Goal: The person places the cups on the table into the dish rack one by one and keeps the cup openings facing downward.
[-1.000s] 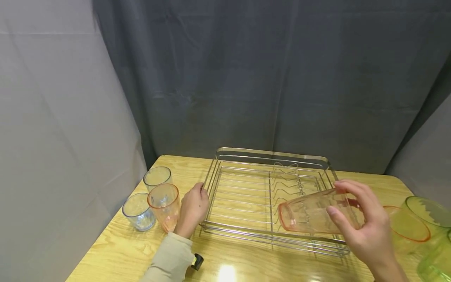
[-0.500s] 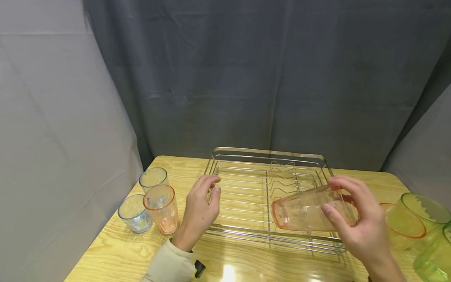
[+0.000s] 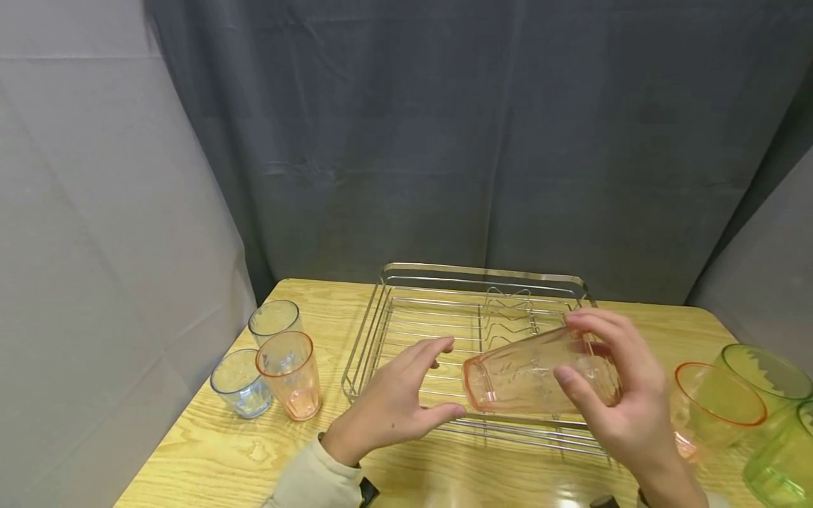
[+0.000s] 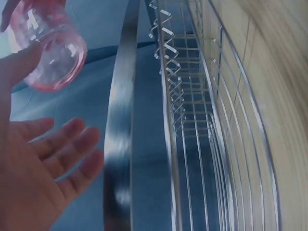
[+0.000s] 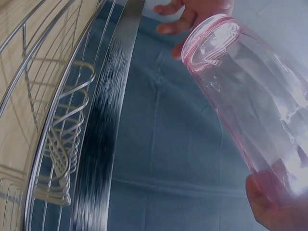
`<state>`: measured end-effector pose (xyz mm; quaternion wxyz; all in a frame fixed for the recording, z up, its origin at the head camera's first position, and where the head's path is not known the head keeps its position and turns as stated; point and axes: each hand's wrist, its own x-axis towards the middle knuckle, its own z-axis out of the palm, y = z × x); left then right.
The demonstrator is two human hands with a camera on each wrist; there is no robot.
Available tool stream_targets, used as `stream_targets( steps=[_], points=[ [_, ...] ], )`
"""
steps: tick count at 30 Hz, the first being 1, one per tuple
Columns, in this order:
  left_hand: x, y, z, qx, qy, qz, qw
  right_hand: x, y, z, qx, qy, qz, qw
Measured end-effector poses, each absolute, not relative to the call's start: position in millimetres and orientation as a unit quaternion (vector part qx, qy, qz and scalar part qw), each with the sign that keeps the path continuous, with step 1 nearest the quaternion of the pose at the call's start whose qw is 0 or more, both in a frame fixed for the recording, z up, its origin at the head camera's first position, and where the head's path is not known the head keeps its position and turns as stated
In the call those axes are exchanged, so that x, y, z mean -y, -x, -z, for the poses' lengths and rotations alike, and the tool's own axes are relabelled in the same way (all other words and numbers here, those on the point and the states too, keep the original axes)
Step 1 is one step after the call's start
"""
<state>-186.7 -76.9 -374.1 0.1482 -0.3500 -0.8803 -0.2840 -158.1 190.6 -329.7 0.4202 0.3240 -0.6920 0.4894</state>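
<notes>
My right hand [image 3: 625, 388] grips a clear orange-tinted drinking glass [image 3: 521, 374] near its mouth end. The glass lies on its side in the air, base pointing left, above a wire dish rack [image 3: 362, 339]. My left hand [image 3: 396, 402] is just left of the base, thumb and fingers spread, holding nothing. In the left wrist view the left hand's palm and parted fingers [image 4: 62, 154] show below the glass base [image 4: 57, 60]. From the right wrist, the glass [image 5: 250, 96] appears pinkish, with left fingertips close to its base; whether they touch it I cannot tell.
At the left of the wooden table [image 3: 197, 437] stand an orange glass [image 3: 295, 381], a short blue glass [image 3: 244, 388] and a dark-rimmed glass [image 3: 276, 321]. An orange-rimmed glass [image 3: 705, 423] and green glasses [image 3: 778, 458] stand at the right. A grey curtain [image 3: 381, 141] hangs behind.
My left hand has let go of the rack's left side and moved right toward the glass base, fingers spreading. The right hand has brought the glass somewhat left.
</notes>
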Motion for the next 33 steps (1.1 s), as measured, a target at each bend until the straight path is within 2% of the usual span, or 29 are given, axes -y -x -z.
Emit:
stream_targets(
  steps=[6, 12, 17, 21, 23, 33],
  points=[
    [68.2, 184.2, 376.4, 0.871, 0.377, 0.284, 0.136, -184.7, 156.3, 332.7, 0.71, -0.326, -0.487, 0.39],
    [66.3, 180.4, 376.9, 0.864, 0.366, 0.325, 0.116, -181.8, 152.3, 332.6, 0.729, -0.322, -0.482, 0.366],
    [69.9, 180.7, 376.9, 0.853, 0.353, 0.375, 0.078, -183.7, 146.7, 328.6, 0.802, -0.263, -0.455, 0.284],
    [75.4, 183.3, 376.0, 0.836, 0.361, 0.402, 0.101, -185.4, 144.0, 328.8, 0.847, -0.233, -0.432, 0.203],
    [77.5, 184.7, 375.1, 0.826, 0.366, 0.413, 0.117, -186.0, 143.9, 330.4, 0.854, -0.235, -0.426, 0.185],
    [82.5, 184.3, 374.7, 0.798, 0.361, 0.465, 0.13, -186.1, 144.6, 336.5, 0.882, -0.236, -0.368, 0.175]
  ],
)
